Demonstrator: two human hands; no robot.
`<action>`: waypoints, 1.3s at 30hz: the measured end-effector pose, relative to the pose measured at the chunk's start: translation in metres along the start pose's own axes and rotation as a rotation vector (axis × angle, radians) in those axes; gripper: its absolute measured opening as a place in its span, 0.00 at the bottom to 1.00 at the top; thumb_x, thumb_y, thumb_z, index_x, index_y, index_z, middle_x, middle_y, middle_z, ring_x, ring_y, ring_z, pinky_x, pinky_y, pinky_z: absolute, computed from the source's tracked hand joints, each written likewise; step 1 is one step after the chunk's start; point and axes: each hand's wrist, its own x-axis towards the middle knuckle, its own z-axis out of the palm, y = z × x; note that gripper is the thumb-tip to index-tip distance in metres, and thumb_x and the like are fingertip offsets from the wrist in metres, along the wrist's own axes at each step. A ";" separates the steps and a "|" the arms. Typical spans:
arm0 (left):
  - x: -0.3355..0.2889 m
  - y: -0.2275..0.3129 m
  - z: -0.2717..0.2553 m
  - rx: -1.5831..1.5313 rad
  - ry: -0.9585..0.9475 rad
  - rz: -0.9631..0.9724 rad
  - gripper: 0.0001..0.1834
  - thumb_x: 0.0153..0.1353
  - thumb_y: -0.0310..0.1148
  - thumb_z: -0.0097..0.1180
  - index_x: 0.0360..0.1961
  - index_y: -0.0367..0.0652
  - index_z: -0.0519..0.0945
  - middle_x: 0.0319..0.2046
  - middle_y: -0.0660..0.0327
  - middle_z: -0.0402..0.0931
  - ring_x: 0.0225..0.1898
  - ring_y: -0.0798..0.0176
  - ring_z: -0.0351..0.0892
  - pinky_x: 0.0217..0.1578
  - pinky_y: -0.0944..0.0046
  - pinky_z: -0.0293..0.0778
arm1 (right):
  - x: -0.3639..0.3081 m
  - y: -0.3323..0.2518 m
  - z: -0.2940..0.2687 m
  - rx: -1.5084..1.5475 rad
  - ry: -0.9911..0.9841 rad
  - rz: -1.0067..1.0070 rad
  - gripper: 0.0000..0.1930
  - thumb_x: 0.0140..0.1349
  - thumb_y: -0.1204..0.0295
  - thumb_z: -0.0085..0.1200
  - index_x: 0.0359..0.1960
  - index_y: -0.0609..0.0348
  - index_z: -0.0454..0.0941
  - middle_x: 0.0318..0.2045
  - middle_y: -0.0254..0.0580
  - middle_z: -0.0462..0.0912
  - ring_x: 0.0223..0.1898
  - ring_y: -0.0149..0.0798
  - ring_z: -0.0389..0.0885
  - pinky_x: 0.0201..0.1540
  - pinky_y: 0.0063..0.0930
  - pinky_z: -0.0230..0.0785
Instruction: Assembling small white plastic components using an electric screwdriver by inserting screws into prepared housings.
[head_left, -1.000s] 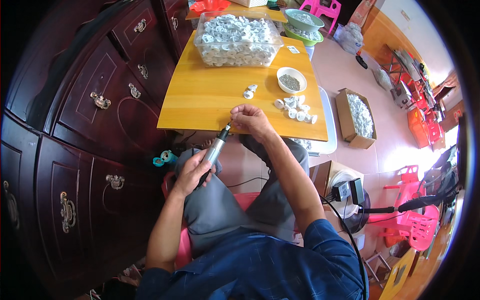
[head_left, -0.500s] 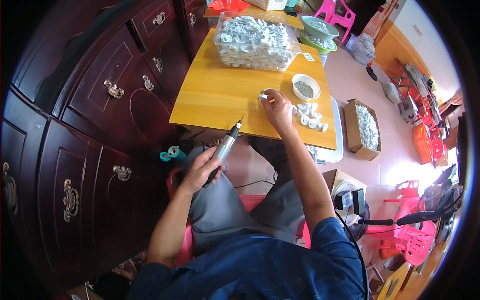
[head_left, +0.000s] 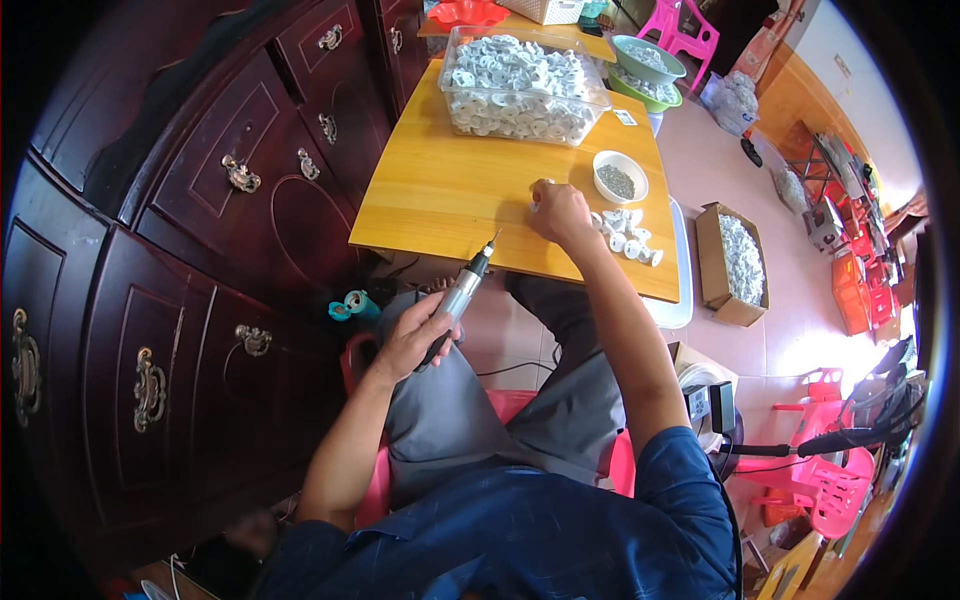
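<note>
My left hand [head_left: 412, 338] is wrapped round a silver and black electric screwdriver [head_left: 461, 295], whose thin bit points up and away over the near edge of the wooden table [head_left: 425, 200]. On the tabletop my right hand [head_left: 562, 214] is closed, knuckles up. A bit of a white plastic piece [head_left: 535, 206] shows at its fingertips; the rest is hidden under the fingers. Right beside that hand lies a loose group of white round plastic pieces [head_left: 622, 240]. Just beyond it stands a white bowl [head_left: 622, 201] of small grey metal bits, too small to name surely.
A clear plastic bin [head_left: 540, 93] heaped with white pieces stands at the table's far end. Dark wooden drawers [head_left: 215, 240] line the left. To the right are a cardboard box [head_left: 712, 265] of white pieces, stacked basins [head_left: 680, 70] and pink chairs [head_left: 835, 490].
My right hand has turned over the white piece, so its knuckles now cover most of it. The screwdriver stays in my left hand. The whole view has shifted slightly.
</note>
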 end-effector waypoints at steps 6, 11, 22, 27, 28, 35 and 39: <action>-0.002 0.002 0.003 0.041 0.028 -0.001 0.26 0.70 0.43 0.49 0.63 0.37 0.68 0.31 0.61 0.73 0.25 0.74 0.71 0.21 0.74 0.69 | -0.030 0.006 0.010 0.735 -0.016 0.062 0.08 0.57 0.74 0.55 0.37 0.62 0.78 0.36 0.48 0.85 0.38 0.41 0.85 0.41 0.34 0.76; 0.002 0.002 0.004 0.070 0.009 -0.011 0.28 0.69 0.45 0.50 0.64 0.38 0.67 0.31 0.62 0.73 0.25 0.74 0.71 0.21 0.73 0.69 | -0.041 0.011 0.033 1.122 0.023 0.065 0.09 0.57 0.77 0.57 0.40 0.60 0.75 0.39 0.40 0.85 0.37 0.30 0.83 0.42 0.25 0.75; 0.000 0.005 0.003 0.082 -0.003 -0.022 0.30 0.69 0.47 0.50 0.65 0.39 0.67 0.30 0.63 0.71 0.24 0.74 0.71 0.22 0.73 0.69 | -0.040 0.005 0.041 0.949 0.079 -0.006 0.06 0.62 0.79 0.52 0.40 0.64 0.71 0.36 0.41 0.85 0.40 0.32 0.85 0.44 0.26 0.76; 0.001 0.004 0.004 0.085 0.009 -0.013 0.27 0.69 0.45 0.50 0.61 0.38 0.68 0.30 0.63 0.71 0.24 0.74 0.71 0.21 0.73 0.69 | -0.041 0.001 0.043 1.166 0.042 0.065 0.05 0.65 0.79 0.51 0.40 0.64 0.71 0.35 0.41 0.83 0.35 0.30 0.83 0.37 0.22 0.75; 0.000 0.004 0.003 0.085 0.014 -0.009 0.26 0.69 0.45 0.50 0.60 0.37 0.69 0.30 0.63 0.71 0.24 0.74 0.71 0.21 0.73 0.69 | -0.043 -0.003 0.040 1.176 0.009 0.084 0.05 0.65 0.78 0.51 0.40 0.64 0.71 0.35 0.41 0.82 0.33 0.30 0.82 0.35 0.22 0.74; 0.002 0.002 0.004 0.114 0.005 -0.006 0.24 0.69 0.46 0.49 0.58 0.42 0.71 0.31 0.65 0.71 0.24 0.77 0.70 0.21 0.76 0.67 | -0.050 -0.003 0.040 1.242 -0.092 0.114 0.04 0.65 0.79 0.52 0.40 0.64 0.77 0.33 0.38 0.82 0.32 0.26 0.79 0.36 0.18 0.72; 0.001 0.004 0.006 0.136 0.032 -0.026 0.24 0.69 0.46 0.49 0.59 0.41 0.71 0.32 0.65 0.72 0.25 0.77 0.71 0.21 0.76 0.68 | -0.054 -0.005 0.042 1.330 -0.131 0.076 0.06 0.64 0.79 0.53 0.41 0.65 0.78 0.32 0.36 0.82 0.35 0.25 0.79 0.39 0.17 0.72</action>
